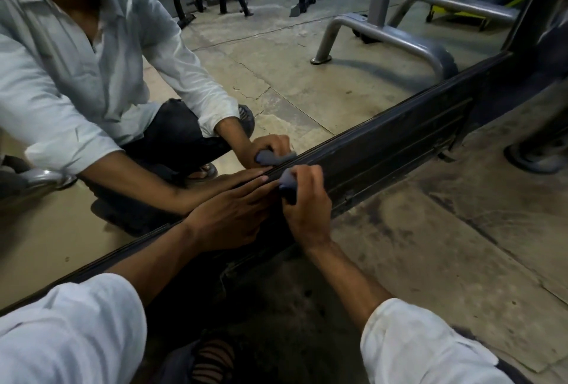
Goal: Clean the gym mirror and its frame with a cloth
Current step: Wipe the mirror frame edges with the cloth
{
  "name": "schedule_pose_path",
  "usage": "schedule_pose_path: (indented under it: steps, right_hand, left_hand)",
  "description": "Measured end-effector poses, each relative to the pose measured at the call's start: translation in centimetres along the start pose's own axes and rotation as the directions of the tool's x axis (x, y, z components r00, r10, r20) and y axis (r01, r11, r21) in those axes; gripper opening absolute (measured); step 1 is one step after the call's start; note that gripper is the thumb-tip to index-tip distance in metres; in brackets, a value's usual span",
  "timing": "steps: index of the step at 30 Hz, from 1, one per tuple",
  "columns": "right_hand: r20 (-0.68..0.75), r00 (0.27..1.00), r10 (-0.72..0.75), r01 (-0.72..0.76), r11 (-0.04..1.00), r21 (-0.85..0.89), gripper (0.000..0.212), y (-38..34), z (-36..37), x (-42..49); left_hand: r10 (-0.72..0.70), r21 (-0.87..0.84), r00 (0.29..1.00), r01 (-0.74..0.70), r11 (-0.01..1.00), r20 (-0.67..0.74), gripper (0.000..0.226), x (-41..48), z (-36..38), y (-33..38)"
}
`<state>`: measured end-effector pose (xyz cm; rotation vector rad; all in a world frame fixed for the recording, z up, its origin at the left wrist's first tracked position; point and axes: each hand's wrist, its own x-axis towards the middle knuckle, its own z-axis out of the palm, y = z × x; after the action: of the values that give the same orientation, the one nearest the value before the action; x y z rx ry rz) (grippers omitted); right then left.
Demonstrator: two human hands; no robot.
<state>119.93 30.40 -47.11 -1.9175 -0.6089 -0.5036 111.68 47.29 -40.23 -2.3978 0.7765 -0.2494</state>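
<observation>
The right hand (307,202) curls tight around a small grey cloth (286,183) and presses it on the top edge of the dark frame (384,144). The left hand (227,214) lies flat just beside it, fingers straight, touching the frame. The mirror (276,61) stands right above the frame. A dusty floor (430,245) lies below.

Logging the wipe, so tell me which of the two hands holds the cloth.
The right hand grips the blue-grey cloth against the mirror's bottom frame; the left hand lies beside it with straight fingers, holding nothing.
</observation>
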Motion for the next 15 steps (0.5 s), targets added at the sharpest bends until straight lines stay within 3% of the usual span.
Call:
schedule_pose_path:
  steps: [2, 3, 6, 7, 12, 15]
  right_hand:
    - [0.064, 0.989, -0.133, 0.138, 0.988, -0.071, 0.035, 0.4, -0.3, 0.6]
    - [0.038, 0.992, -0.119, 0.122, 0.987, -0.101, 0.035, 0.9, -0.8, 1.4]
    - [-0.187, 0.973, 0.136, -0.154, 0.984, -0.086, 0.032, 2.6, -2.5, 3.8]
    - [-0.21, 0.965, 0.156, -0.176, 0.981, -0.077, 0.031, 3.0, -2.7, 4.2]
    - [0.034, 0.992, -0.12, 0.122, 0.99, -0.072, 0.041, 3.5, -2.1, 3.4]
    - [0.016, 0.996, -0.089, 0.09, 0.993, -0.072, 0.041, 4.7, -3.2, 3.6]
  left_hand:
    - [0.004, 0.005, 1.0, -0.004, 1.0, 0.025, 0.063, 0.1, -0.2, 0.2]
    - [0.006, 0.007, 1.0, -0.006, 1.0, 0.027, 0.065, 0.1, -0.1, 0.3]
    - [-0.022, 0.008, 0.999, 0.022, 1.0, 0.028, 0.071, 0.4, 0.5, 0.1]
    - [-0.025, 0.005, 0.999, 0.025, 1.0, 0.026, 0.072, 1.1, 0.4, 0.2]
    - [-0.029, 0.061, 0.998, 0.033, 0.998, -0.062, 0.068, 4.9, 0.3, -0.2]
    - [-0.034, 0.039, 0.994, 0.038, 0.999, -0.1, 0.067, 4.8, 1.3, 0.0]
